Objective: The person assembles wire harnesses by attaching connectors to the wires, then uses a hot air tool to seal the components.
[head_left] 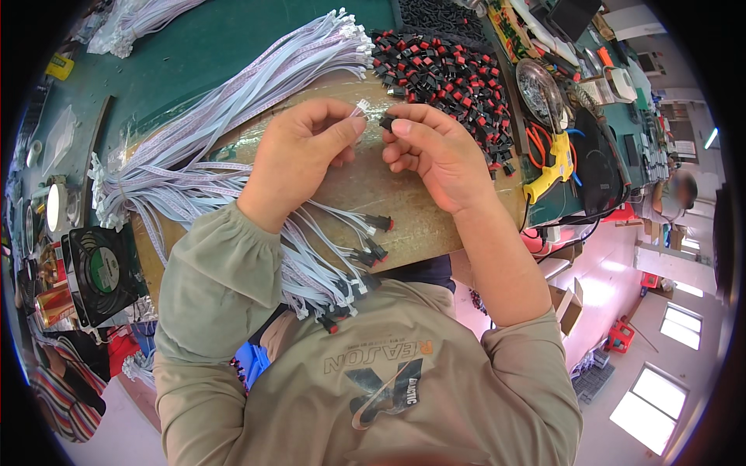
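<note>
My left hand (299, 151) pinches a white cable connector (361, 107) between thumb and fingertips. A small gap away, my right hand (441, 155) grips a small black switch (386, 122), its far side hidden by the fingers. The two parts are apart, above a worn wooden board (388, 202). White flat ribbon cables (256, 89) lie in a long bundle behind and left of my left hand. More cables (311, 256) under my left forearm end in black-and-red switches (379, 223) near my lap. Beyond my right hand is a heap of black-and-red switches (447, 78).
To the right, a yellow-handled tool (550, 167) lies by orange and blue cords, with a round clear dish (538, 85) behind it. A black fan (99, 276) stands at the left. Small black parts (443, 23) fill a tray at the back. A person (681, 194) is far right.
</note>
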Available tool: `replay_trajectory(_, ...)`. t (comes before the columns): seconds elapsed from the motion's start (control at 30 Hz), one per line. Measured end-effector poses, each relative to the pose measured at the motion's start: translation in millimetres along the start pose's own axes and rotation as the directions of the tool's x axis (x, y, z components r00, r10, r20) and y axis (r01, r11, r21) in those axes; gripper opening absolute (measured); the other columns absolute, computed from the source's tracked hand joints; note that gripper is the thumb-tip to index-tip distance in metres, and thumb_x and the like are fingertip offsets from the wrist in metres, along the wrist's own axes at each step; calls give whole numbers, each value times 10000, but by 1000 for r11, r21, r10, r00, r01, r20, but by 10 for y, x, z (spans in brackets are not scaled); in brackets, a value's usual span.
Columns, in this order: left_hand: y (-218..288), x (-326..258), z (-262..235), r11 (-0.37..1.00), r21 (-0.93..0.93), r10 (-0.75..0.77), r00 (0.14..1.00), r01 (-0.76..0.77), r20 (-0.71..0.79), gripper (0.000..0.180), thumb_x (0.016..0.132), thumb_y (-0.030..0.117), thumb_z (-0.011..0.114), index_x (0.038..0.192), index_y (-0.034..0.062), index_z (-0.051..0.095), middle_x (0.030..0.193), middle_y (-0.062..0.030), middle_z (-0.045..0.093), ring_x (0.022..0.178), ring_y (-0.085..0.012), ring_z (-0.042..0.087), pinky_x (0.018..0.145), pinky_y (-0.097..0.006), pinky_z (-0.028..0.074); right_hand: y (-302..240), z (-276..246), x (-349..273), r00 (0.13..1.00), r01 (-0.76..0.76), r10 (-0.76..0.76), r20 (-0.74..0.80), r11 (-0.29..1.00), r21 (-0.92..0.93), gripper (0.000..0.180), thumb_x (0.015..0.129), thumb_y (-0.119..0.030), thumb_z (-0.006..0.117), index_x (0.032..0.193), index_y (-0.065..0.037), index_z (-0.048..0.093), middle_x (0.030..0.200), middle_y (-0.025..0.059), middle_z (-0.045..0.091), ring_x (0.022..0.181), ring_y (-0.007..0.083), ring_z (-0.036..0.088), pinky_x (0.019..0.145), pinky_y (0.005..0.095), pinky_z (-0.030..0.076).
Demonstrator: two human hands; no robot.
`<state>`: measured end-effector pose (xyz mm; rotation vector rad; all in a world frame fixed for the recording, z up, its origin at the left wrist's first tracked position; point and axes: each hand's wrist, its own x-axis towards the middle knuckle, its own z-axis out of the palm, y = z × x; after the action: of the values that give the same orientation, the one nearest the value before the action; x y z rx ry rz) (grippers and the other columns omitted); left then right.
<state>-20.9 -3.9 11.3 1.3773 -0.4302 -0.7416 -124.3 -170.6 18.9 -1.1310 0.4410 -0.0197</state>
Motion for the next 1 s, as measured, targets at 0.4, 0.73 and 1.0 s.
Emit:
replay_trajectory(0.4,11,-6,-6,997,-63,-45,999,46,10,180,880,144,660,979,-1,620,777,-12,619,664,-77,565,597,-206,447,-91,0,89,993,114,-117,0,968,-224,283,880,-147,633,1120,3,637,869,38,646,747,101,602,666,236,479)
replay_trajectory(0.73,-5,32,-49,978,-187,-87,995,95,49,156,887,135,630,943,5,564,859,-68,621,789,-153,633,718,-275,535,-99,63,160,982,189,-177,68,902,-387,274,875,-150,634,1106,-4,651,885,38,661,749,91,597,684,234,493)
replay_trajectory(1.0,-45,46,-99,959,-250,-124,991,133,51,106,874,84,614,855,44,517,856,-67,611,784,-183,659,699,-304,555,-78,101,188,969,245,-220,108,862,-444,254,874,-151,639,1087,-13,659,851,23,656,730,84,594,675,225,489)
